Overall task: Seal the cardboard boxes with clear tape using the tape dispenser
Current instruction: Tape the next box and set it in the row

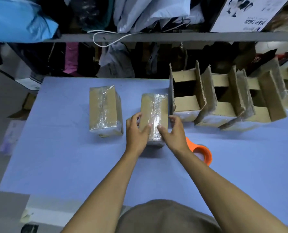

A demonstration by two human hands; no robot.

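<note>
At a blue packing table point(59, 165), we look down on our own two bare hands closing around a taped cardboard box point(154, 115) that stands just above the centre of the view. Much is hidden: our right forearm covers the near half of the orange tape dispenser point(202, 153), which lies on the table at about four o'clock from the box, so we cannot make out its blade or how much tape is left. The box's near bottom edge is lost behind our wrists.

Our left hand point(136, 130) grips the box's left side, fingers curled over the near corner and the thumb pressed on the top face. Our right hand point(173, 130) holds the right side, thumb laid on the glossy tape strip; its fingers appear to be bent around the far face, though they are partly out of sight.

A second sealed box point(104, 110) stands at nine o'clock from the first, apart from it. At two to three o'clock a row of open boxes point(223, 98) runs to the table's edge, flaps upright, the last one cut off by the frame. The shelf point(173, 37) at twelve o'clock holds bags too dim to identify.
</note>
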